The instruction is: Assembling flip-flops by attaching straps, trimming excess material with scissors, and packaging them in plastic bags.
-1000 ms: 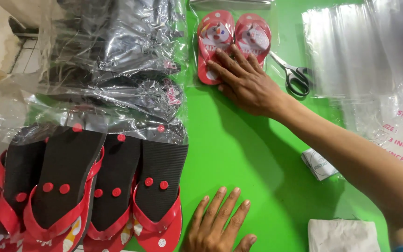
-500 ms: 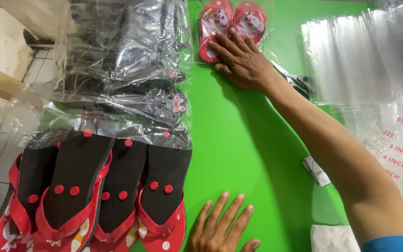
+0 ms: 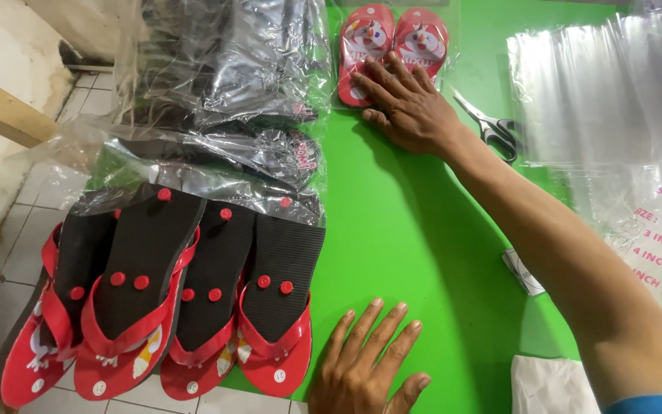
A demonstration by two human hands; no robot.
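One green table (image 3: pixel 415 230) fills most of the view, with tiled floor at its left edge. Along that left side lies a stack of bagged sandals (image 3: pixel 224 84) in clear wrap, and below it four loose red sandals (image 3: pixel 170 307) lie sole-up, overlapping, their heels hanging past the table's near edge. At the right edge sits a pile of clear plastic bags (image 3: pixel 599 92). The right hand (image 3: pixel 411 103) reaches far across the table, its arm stretched out, and rests palm-down and open with fingers spread on the near end of a small pair of red sandals (image 3: pixel 392 38) wrapped in clear plastic at the far edge; it presses them flat, gripping nothing. The left hand (image 3: pixel 369 368) lies flat and open on the bare table near the person. Scissors (image 3: pixel 492 126) lie just right of the right wrist
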